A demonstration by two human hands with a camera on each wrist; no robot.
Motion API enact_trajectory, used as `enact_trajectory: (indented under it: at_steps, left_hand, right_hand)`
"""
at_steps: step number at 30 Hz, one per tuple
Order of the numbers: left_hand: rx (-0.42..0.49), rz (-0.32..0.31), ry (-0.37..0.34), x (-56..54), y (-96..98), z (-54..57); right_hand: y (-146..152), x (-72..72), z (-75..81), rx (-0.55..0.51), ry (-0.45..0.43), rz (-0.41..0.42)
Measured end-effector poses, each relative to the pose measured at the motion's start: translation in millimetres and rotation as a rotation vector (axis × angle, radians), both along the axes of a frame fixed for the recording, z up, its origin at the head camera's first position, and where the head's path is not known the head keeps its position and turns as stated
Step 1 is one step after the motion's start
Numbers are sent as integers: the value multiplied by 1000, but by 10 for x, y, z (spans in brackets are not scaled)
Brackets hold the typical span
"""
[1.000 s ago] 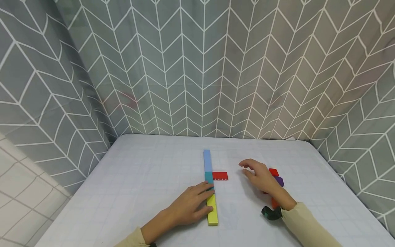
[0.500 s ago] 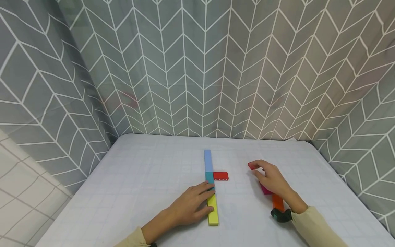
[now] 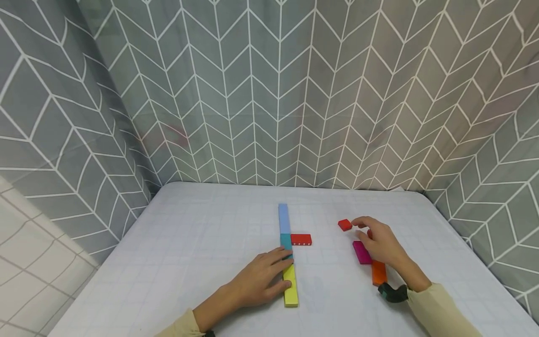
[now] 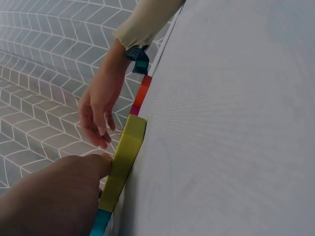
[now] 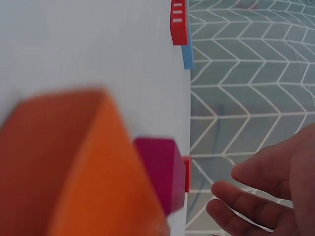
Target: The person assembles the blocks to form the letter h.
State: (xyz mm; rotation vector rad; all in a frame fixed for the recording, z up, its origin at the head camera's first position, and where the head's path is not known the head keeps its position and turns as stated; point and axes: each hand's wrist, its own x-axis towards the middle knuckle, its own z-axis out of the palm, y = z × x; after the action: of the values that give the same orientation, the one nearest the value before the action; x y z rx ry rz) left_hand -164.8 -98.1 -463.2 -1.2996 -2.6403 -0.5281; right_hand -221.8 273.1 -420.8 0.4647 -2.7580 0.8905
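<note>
My left hand (image 3: 262,277) lies across a line of blocks, its fingers straight over a teal block (image 3: 285,240) and a yellow block (image 3: 291,297). In the left wrist view, the thumb touches the yellow block's (image 4: 123,162) side. My right hand (image 3: 380,242), fingers loosely bent, hovers with nothing in its grasp. Just left of its fingertips lies a small red block (image 3: 345,225). Another red piece (image 3: 369,233) shows partly behind the fingers. A magenta block (image 3: 361,253) and an orange block (image 3: 379,273) lie by the palm and wrist.
At the line's far end is a light blue block (image 3: 284,218). A red block with white dots (image 3: 301,239) abuts the line's right side. A white cloth-covered table (image 3: 189,224) carries everything, with a patterned grey curtain (image 3: 269,93) behind it.
My right hand has drawn away to the right from the small red block that was at its fingertips. The magenta and orange blocks are now more exposed. My left hand has stayed put.
</note>
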Motion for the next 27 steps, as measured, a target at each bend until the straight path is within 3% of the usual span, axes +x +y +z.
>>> enact_trajectory:
  at_steps: [27]
  left_hand:
    - [-13, 10, -23, -8, 9, 14]
  right_hand:
    - [285, 80, -38, 75, 12, -36]
